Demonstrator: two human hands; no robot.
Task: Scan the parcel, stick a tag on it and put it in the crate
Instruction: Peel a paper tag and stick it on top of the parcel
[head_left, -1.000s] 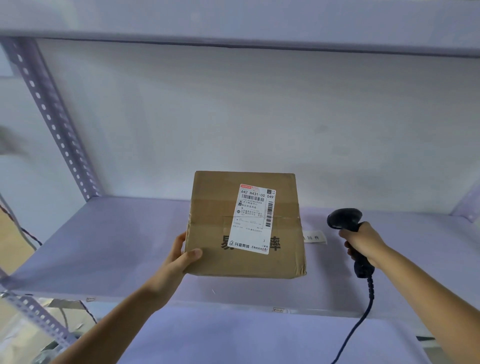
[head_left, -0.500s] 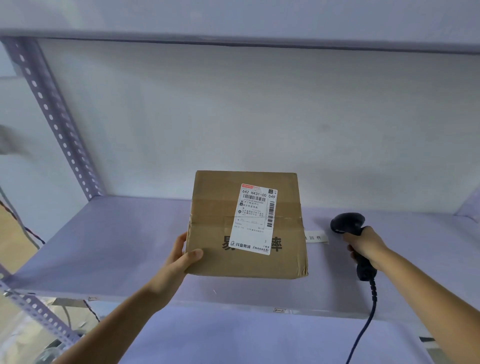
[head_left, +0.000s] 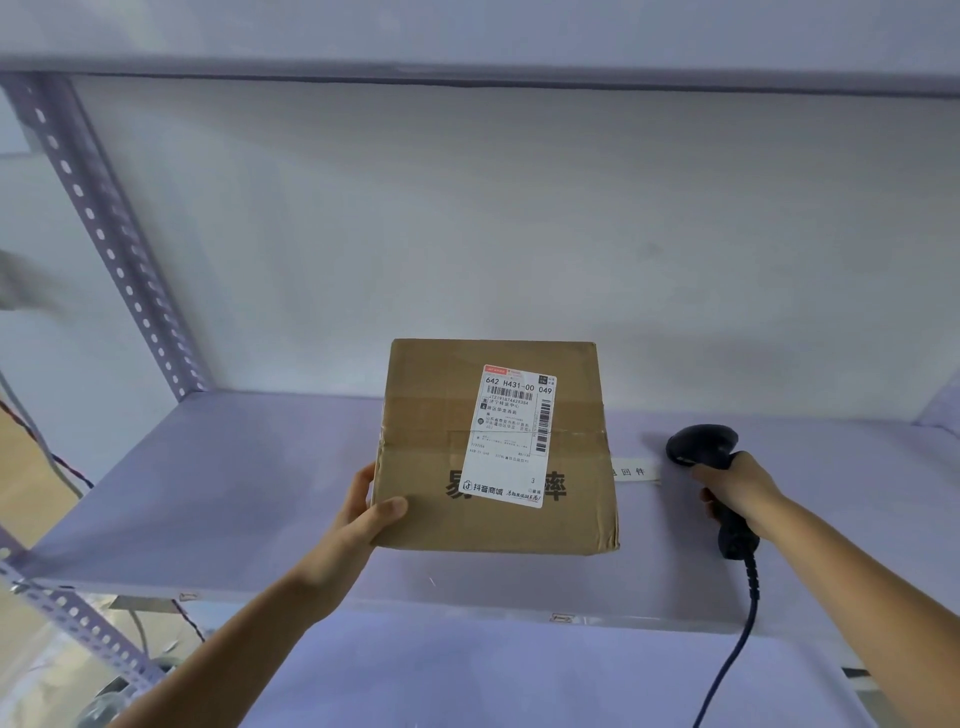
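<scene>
A brown cardboard parcel (head_left: 431, 457) is held up above the shelf, its top face tilted toward me. A white shipping label (head_left: 511, 434) with barcodes is stuck on that face. My left hand (head_left: 363, 519) grips the parcel's lower left corner, thumb on top. My right hand (head_left: 737, 493) is closed around the handle of a black corded barcode scanner (head_left: 701, 447), which sits to the right of the parcel, low over the shelf, with its head turned toward the left. No crate is in view.
A pale metal shelf (head_left: 234, 493) spans the view, with a perforated upright post (head_left: 109, 234) at the left and another shelf overhead. A small white paper tag (head_left: 631, 472) lies on the shelf between parcel and scanner. The scanner's cable (head_left: 737, 644) hangs down over the front edge.
My right hand has drawn the scanner away from the parcel to the right and lowered it toward the shelf. The parcel and my left hand have stayed nearly still.
</scene>
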